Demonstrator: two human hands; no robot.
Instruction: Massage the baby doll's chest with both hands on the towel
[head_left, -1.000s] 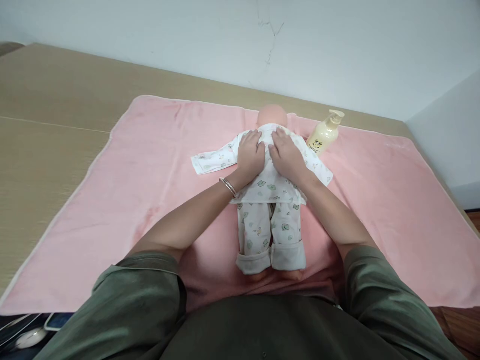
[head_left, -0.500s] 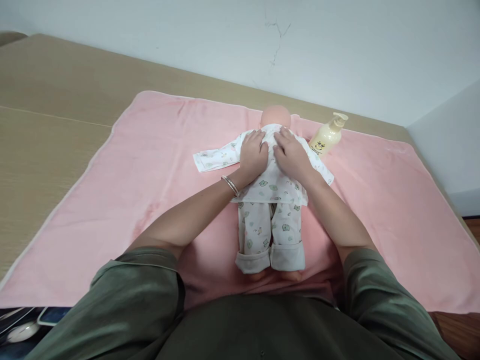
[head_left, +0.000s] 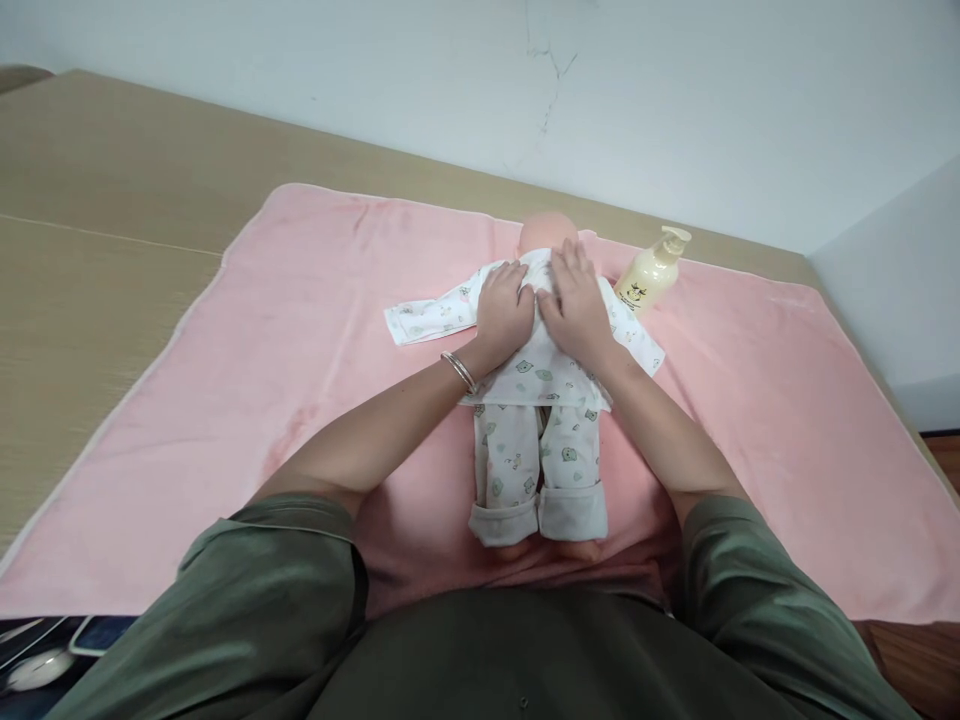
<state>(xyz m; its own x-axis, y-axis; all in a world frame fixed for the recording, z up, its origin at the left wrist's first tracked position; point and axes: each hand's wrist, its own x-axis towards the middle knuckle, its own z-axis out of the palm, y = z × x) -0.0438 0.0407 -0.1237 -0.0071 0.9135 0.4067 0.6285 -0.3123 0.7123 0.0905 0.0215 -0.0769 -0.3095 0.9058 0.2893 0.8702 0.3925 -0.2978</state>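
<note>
A baby doll (head_left: 547,231) lies on a pink blanket (head_left: 300,330), its head toward the wall and its feet toward me. It wears a white printed shirt (head_left: 525,375) and matching trousers (head_left: 570,450) with rolled cuffs. Flat on the left side of the shirt's upper part rests my left hand (head_left: 504,312), holding nothing. My right hand (head_left: 577,305) lies on the upper right part, fingers stretched toward the doll's head, thumb angled to the left. The doll's sleeves spread out to both sides. Its face does not show.
A cream pump bottle (head_left: 651,272) leans at the doll's right, near its sleeve. Beneath the blanket is a wooden table (head_left: 135,140), with a white wall (head_left: 450,80) behind. At the lower left are a pale rounded object (head_left: 39,668) and a dark-screened device (head_left: 101,634).
My right hand has shifted slightly up toward the doll's head, its fingers now straighter. My left hand stays in nearly the same place on the shirt.
</note>
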